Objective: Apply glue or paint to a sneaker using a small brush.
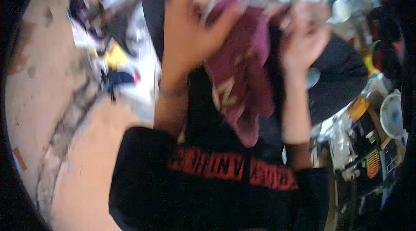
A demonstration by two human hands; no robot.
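A maroon cloth item (238, 57) with pale lettering or patches hangs over a black surface (336, 86) in front of me. My left hand (195, 27) grips its upper part, thumb across the fabric. My right hand (303, 36) is raised at the upper right edge of the cloth, fingers bent and smeared by motion; whether they pinch the fabric I cannot tell.
A pale, cracked floor (73, 153) lies at the left, beside white and yellow items (115, 55). On the right are a light blue round fan-like object (390, 116), an orange item (357, 107) and several cluttered dark and silvery things (355, 153).
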